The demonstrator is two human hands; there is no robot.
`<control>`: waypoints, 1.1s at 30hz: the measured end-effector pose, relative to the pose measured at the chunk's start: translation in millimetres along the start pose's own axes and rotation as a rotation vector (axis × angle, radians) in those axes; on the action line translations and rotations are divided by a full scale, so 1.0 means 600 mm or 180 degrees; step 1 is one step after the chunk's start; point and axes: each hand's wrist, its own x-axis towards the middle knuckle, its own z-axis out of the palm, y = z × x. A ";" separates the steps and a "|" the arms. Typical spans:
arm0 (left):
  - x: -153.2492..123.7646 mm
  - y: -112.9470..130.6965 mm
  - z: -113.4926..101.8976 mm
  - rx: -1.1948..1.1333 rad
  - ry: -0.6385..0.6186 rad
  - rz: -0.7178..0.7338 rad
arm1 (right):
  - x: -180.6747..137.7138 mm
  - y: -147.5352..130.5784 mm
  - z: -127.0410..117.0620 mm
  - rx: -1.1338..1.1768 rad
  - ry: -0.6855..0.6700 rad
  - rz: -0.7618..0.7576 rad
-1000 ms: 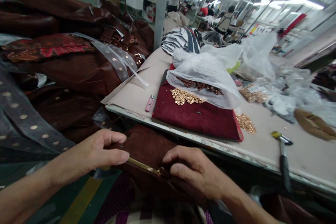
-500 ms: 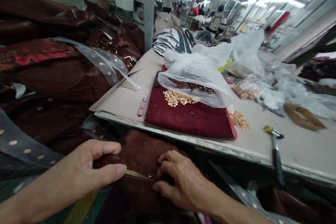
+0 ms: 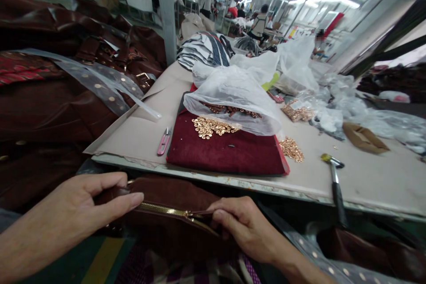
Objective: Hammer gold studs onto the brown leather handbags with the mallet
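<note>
A dark brown suede garment (image 3: 166,191) with a gold zipper (image 3: 166,210) lies in my lap below the table's front edge. My left hand (image 3: 83,208) pinches the garment at the zipper's left end, thumb on top. My right hand (image 3: 246,226) grips the fabric at the zipper's right end, next to the slider (image 3: 189,214). The zipper runs taut between the two hands.
On the beige table (image 3: 366,182): a maroon cloth pad (image 3: 226,155) with gold buttons (image 3: 209,126), a clear plastic bag (image 3: 233,93), a pink snipper (image 3: 163,142), a hammer (image 3: 336,182), more gold buttons (image 3: 291,148). Brown leather garments (image 3: 49,106) are heaped at left. People work far behind.
My left hand slid left along the zipper and my right hand shifted right, stretching it out. The view drifted right, so the table items appear further left.
</note>
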 end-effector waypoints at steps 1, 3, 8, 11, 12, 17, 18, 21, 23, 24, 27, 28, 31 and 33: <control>0.001 0.002 0.000 0.0198 -0.0064 0.0027 | 0.001 0.005 0.000 0.0360 -0.0074 0.0204; 0.001 0.006 0.002 0.0801 0.0069 0.0245 | 0.002 0.012 0.000 0.0906 -0.0124 0.0512; -0.026 0.027 0.048 0.1559 0.1728 0.2334 | 0.003 0.014 0.003 0.1357 0.0291 0.0669; -0.057 0.034 0.110 0.1353 0.1906 0.3176 | 0.002 0.007 0.008 0.1493 0.0523 0.0409; -0.065 0.031 0.130 0.1353 0.1927 0.3279 | 0.001 0.004 0.010 0.1542 0.0606 0.0270; -0.063 0.003 0.178 0.1310 0.1879 0.3098 | -0.002 0.004 0.018 0.1801 0.0956 0.0023; -0.056 0.001 0.179 0.1296 0.1922 0.3118 | -0.003 0.009 0.019 0.1915 0.0976 0.0108; -0.041 0.006 0.177 0.1332 0.1987 0.3222 | -0.004 0.029 0.024 0.2385 0.0992 0.0407; -0.039 0.014 0.181 0.1335 0.1949 0.3256 | -0.007 0.044 0.031 0.2725 0.1008 0.0437; -0.040 0.018 0.185 0.1323 0.1899 0.3270 | -0.008 0.050 0.035 0.2859 0.1027 0.0382; -0.048 0.023 0.203 0.1231 0.1725 0.3250 | -0.012 0.064 0.047 0.2857 0.1249 0.0029; -0.050 0.023 0.209 0.1200 0.1698 0.3237 | -0.013 0.065 0.050 0.2679 0.1372 -0.0146; -0.053 0.021 0.222 0.1155 0.1785 0.3168 | -0.016 0.060 0.053 0.1830 0.1594 -0.0856; -0.052 0.024 0.223 0.1080 0.1832 0.3123 | -0.016 0.049 0.051 0.1283 0.1544 -0.1302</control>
